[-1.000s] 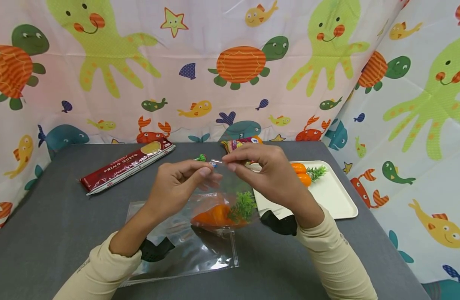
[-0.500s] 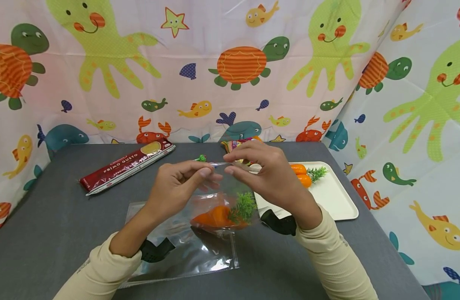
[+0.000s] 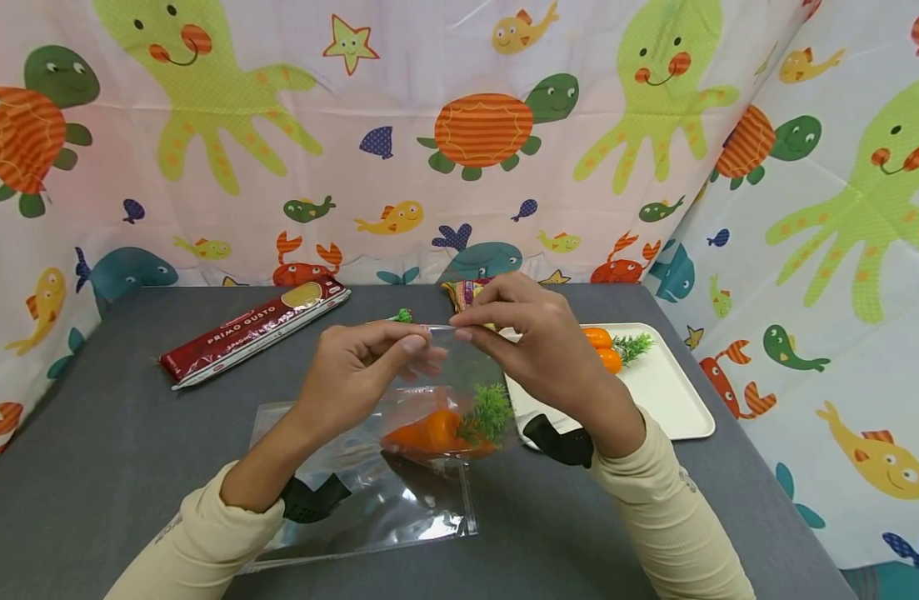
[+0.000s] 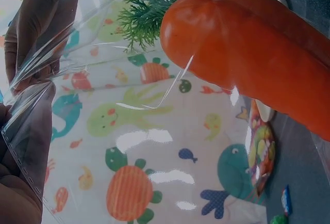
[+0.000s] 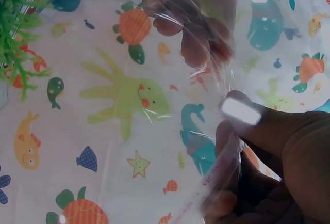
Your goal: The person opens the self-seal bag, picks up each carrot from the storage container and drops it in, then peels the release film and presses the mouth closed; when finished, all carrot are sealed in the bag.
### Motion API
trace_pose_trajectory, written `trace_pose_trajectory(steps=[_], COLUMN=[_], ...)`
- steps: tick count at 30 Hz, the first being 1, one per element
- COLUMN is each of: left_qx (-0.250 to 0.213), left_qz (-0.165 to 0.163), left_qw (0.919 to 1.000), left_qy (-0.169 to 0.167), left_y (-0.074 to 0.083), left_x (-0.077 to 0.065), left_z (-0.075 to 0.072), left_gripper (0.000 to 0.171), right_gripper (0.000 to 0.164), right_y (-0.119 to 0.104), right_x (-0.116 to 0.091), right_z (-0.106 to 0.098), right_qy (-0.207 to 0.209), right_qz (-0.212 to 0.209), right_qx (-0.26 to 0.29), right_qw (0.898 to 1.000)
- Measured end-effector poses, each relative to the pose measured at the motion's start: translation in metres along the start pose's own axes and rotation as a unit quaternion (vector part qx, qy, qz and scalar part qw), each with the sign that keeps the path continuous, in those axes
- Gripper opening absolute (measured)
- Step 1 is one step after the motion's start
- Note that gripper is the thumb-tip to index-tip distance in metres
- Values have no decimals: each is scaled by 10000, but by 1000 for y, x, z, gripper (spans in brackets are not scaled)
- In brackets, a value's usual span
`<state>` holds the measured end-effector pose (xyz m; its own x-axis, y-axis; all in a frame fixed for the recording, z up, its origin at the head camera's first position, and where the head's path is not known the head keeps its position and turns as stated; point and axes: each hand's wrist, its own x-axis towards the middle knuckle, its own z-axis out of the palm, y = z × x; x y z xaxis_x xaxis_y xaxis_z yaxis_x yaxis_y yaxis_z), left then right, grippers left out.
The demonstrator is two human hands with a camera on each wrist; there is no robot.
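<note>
A clear plastic bag (image 3: 466,367) hangs upright between the two hands, with an orange carrot (image 3: 429,433) with a feathery green top (image 3: 487,412) inside. My left hand (image 3: 354,362) pinches its top edge between thumb and index finger. My right hand (image 3: 530,342) pinches the same edge just to the right, the fingertips close to those of the left. The left wrist view shows a second orange shape behind the front carrot (image 4: 237,53), both inside the clear film. In the right wrist view the bag edge (image 5: 216,175) runs between right thumb and fingers.
Another clear bag (image 3: 384,517) lies flat on the grey table below. A red spaghetti pack (image 3: 257,333) rests back left, a colourful snack packet (image 3: 462,292) behind the right hand. On the right, a cream tray (image 3: 657,400) bears more orange carrots (image 3: 605,350); a small green-wrapped item (image 3: 403,316) lies behind the left hand.
The right hand's fingers have shifted on the bag's top edge, and one finger has lifted. The left hand stays nearly still, and the bag with the carrot hangs in the same place.
</note>
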<state>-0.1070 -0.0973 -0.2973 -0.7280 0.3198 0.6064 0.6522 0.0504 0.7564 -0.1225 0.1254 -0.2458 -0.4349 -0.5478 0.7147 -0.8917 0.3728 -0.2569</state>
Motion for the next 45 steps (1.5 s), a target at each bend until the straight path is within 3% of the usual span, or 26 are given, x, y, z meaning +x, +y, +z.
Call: trace_pose_trajectory(steps=[6,13,17,27,35,41,45], left_qx=[53,28,24,102,53,-11,-74], left_qz=[20,-3,-45,-75,-44,-10,-35], left_qw=[10000,10000,10000,9999,9999,9999,9999], left_qy=[-23,-74,-58,-90,-101,-112,-104], left_y=[-1,-2,-1,-1,-2,-2,-2], left_x=[1,1,1,0,0,1,1], left_z=[0,1,1,2,2,3,2], left_gripper=[18,19,19,19,19,20,20], right_gripper=[17,10,12,13,10,7,7], right_y=[-1,-5,-8,-4,3,4,4], right_x=[-1,1,1,-2,-4,-3,-4], right_z=[-3,-5,-5,-11,-12,-14,-15], right_qy=[-302,-422,-443,-590,-723,-643,-621], right_qz=[152,-132,-110,565,1341,1873,1955], right_qx=[171,-780,-880,443,1557,1736,1605], right_qw=[9993,9960,9951,9957,9760,9647,9655])
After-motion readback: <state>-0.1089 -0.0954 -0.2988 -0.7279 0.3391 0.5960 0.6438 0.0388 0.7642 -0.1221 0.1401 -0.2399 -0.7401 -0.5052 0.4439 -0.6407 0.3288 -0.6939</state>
